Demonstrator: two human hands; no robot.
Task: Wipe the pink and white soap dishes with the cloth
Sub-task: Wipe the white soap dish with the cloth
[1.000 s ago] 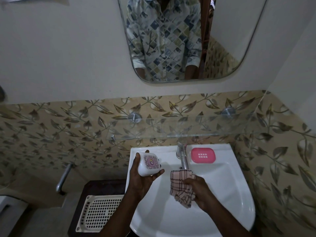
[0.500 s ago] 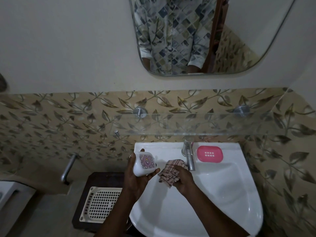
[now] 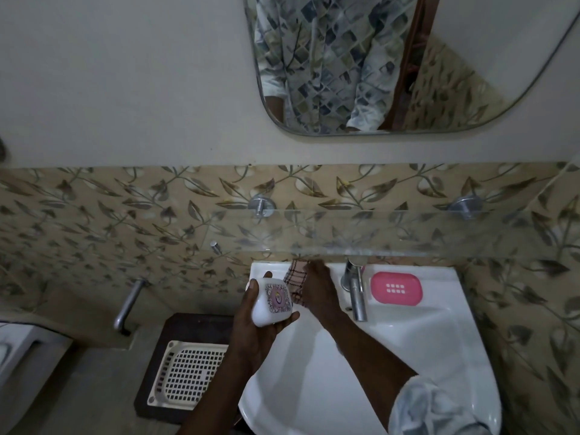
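My left hand (image 3: pixel 255 334) holds the white soap dish (image 3: pixel 272 301), which has a pink patterned top, above the left rim of the white sink (image 3: pixel 433 356). My right hand (image 3: pixel 317 288) presses the checked cloth (image 3: pixel 295 274) against the sink's back left ledge, just behind the white dish. Most of the cloth is hidden under that hand. The pink soap dish (image 3: pixel 396 288) lies flat on the back ledge, right of the tap (image 3: pixel 356 290).
A glass shelf (image 3: pixel 392 237) juts out above the sink's back edge. A white perforated basket (image 3: pixel 188 373) sits on a dark stand to the left. A metal pipe (image 3: pixel 128 306) leaves the tiled wall. A mirror (image 3: pixel 408 64) hangs above.
My right hand has carried the cloth from over the basin up and left onto the back ledge beside the white dish. The left hand keeps holding the white dish.
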